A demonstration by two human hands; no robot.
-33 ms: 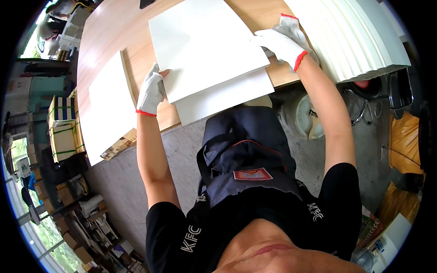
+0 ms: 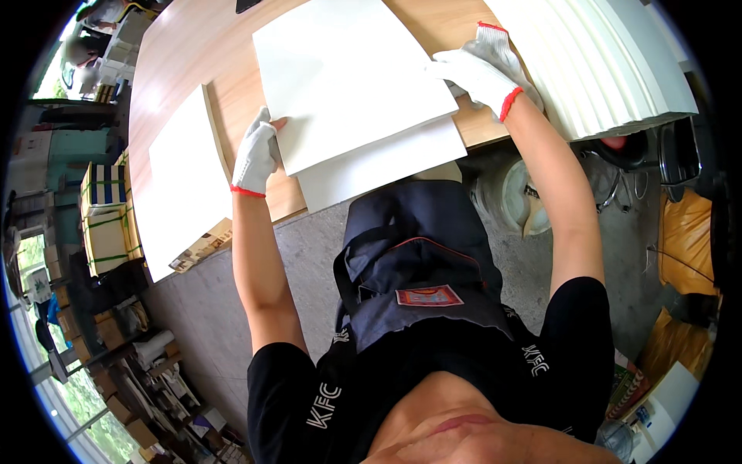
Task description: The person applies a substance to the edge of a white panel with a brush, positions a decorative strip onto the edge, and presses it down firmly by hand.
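A large white sheet [image 2: 348,77] lies tilted on the wooden table [image 2: 224,46], on top of a second white sheet [image 2: 386,166] that sticks out past the table's near edge. My left hand [image 2: 256,155], in a white glove with a red cuff, grips the top sheet's left edge near its lower corner. My right hand [image 2: 483,69], gloved the same way, holds the sheet's right edge, fingers laid over it. A fanned stack of white sheets [image 2: 603,62] sits just right of my right hand.
Another pile of white sheets [image 2: 182,185] lies at the table's left end. Under the table stand a pale bucket [image 2: 518,197] and a dark chair base [image 2: 618,185]. Orange bags [image 2: 688,240] are at the right, strapped boxes [image 2: 108,224] at the left, on a grey floor [image 2: 209,309].
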